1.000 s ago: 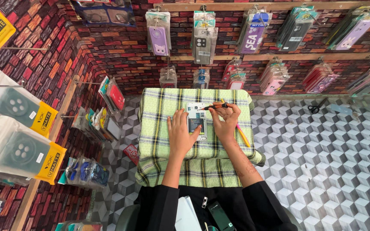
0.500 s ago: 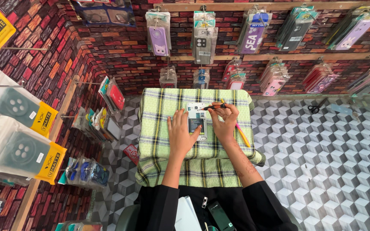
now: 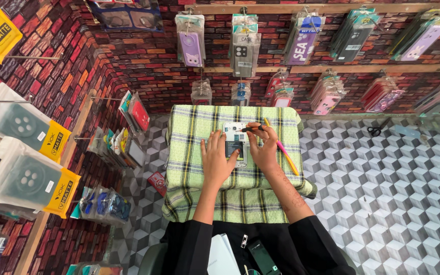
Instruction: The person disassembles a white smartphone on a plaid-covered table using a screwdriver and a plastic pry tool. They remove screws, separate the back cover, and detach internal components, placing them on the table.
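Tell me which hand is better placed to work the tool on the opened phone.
Right. The right hand already grips the tool, tip at the phone top. The left hand lies flat beside the phone, probably steadying it.

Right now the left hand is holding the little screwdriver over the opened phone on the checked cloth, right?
Not quite. The head view shows the right hand holding the little screwdriver over the opened phone on the checked cloth; the left hand rests flat beside it.
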